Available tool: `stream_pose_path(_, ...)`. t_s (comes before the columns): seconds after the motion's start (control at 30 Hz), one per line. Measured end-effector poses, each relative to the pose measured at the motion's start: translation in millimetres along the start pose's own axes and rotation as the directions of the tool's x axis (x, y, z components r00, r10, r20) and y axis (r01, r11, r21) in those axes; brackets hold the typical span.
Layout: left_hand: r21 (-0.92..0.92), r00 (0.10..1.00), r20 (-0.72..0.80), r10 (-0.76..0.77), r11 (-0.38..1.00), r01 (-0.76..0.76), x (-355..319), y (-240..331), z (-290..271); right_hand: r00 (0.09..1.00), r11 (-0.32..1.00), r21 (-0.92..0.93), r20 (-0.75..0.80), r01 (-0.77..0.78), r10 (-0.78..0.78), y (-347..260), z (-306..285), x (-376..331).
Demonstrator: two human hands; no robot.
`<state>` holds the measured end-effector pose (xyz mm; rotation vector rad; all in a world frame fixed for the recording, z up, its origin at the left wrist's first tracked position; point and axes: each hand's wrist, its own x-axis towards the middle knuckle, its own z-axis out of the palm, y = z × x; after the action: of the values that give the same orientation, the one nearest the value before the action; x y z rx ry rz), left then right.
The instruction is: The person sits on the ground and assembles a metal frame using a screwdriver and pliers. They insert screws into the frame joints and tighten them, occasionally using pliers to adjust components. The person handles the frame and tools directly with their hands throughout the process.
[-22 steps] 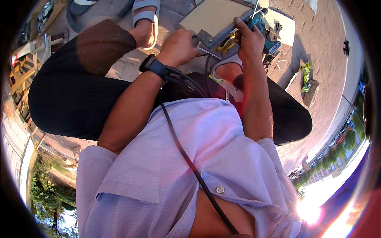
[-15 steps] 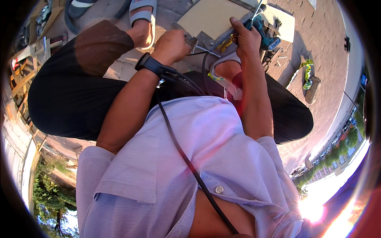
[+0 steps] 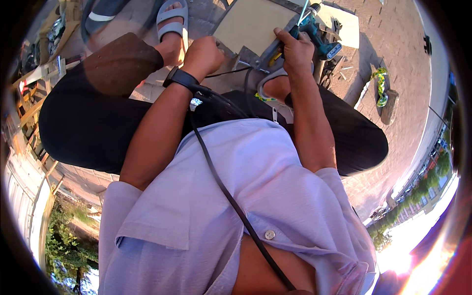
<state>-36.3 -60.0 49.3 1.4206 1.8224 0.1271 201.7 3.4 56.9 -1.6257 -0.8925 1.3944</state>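
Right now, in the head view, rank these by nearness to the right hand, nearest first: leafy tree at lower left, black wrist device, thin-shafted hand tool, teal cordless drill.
From the right hand:
1. Thin-shafted hand tool, in its grip.
2. Teal cordless drill, just to its right.
3. Black wrist device, on the left wrist.
4. Leafy tree, far lower left.

The board is smooth and matt; the plate is dull metal. The rod shows a bright, glossy finish. The drill has smooth plastic housing. The shirt is matt, creased cloth; its button is glossy. The paving appears rough.
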Motion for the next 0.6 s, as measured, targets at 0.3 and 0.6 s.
stream_pose_path(0.3, -0.100, 0.988, -0.149, 0.034, 0.994, -0.050, 1.9, 3.0, -5.9, 1.000, 0.992, -0.123, 0.013, 0.029, -0.028, -7.1, 7.3, -17.7)
stream_pose_path(0.6, -0.396, 0.827, -0.483, 0.287, 0.771, -0.499, 0.1, 44.3, -5.8, 0.988, 0.979, -0.172, 0.127, 0.109, -0.088, -22.1, 31.1, -54.5)
